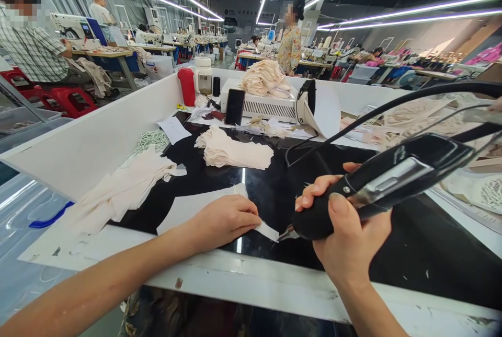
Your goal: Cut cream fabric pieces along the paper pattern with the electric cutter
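My left hand (225, 221) lies over a pale fabric piece (184, 209) on the black work surface. Its fingertips pinch a narrow white strip (268, 231) that sticks out to the right. My right hand (349, 237) is wrapped round a black corded hand tool (376, 185) with a silver lever along its side. The tool's pointed metal tip (289, 233) meets the end of the strip; whether it grips the strip I cannot tell. Beyond my hands lies a stack of cream fabric pieces (237, 150), and a looser pile (125, 183) sits on the left.
A phone (235, 107) leans against a white box (259, 109) topped with cream fabric (264, 78). Near it stand a red flask (186, 86) and a clear jug (203, 77). The tool's black cable (376, 109) arches across the right side. Co-workers sit or stand beyond the white partition (98, 138).
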Demonstrator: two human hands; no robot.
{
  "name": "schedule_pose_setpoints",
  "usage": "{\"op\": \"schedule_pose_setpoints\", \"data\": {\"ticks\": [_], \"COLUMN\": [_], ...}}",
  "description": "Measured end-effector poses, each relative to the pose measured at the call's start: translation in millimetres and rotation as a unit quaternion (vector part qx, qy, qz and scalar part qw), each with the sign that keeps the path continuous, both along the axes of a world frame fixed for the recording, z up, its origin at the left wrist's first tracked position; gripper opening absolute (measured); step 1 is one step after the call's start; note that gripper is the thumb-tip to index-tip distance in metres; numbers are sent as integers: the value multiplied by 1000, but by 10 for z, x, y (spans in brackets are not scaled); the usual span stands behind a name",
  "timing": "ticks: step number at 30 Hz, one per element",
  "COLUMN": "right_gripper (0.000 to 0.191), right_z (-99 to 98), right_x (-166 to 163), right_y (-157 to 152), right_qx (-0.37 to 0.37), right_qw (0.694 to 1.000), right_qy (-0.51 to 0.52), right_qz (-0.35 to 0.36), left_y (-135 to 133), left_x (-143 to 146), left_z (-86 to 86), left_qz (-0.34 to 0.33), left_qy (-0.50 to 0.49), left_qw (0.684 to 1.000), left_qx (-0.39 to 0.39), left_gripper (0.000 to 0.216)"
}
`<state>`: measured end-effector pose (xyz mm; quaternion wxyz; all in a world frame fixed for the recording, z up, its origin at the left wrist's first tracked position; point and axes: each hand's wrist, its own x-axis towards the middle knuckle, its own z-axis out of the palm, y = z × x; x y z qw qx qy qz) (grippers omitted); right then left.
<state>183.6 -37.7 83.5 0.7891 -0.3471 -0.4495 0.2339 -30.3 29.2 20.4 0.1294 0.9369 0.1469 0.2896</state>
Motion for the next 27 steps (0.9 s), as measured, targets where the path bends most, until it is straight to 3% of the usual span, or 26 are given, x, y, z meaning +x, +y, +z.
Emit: {"op": "schedule_pose_setpoints", "data": {"ticks": [6, 11, 27], "right_gripper": [47, 49, 46], "right_z": [6, 6, 98], "right_x": [12, 25, 46], "right_y": [-7, -5, -6], "right_qx": [-2, 2, -17], "right_qw": [1000, 1000, 1000], "right_qy": [4, 3, 5], "right_qz": [5, 8, -17], "left_y": [22, 38, 30], "left_x": [-2, 29, 4], "left_z": [-11, 8, -61], "left_qz": [-2, -43, -27], "left_qy": [9, -10, 44], "left_qw": [998, 991, 995], "left_qx": [68, 124, 89], "left_gripper": [30, 31, 25]}}
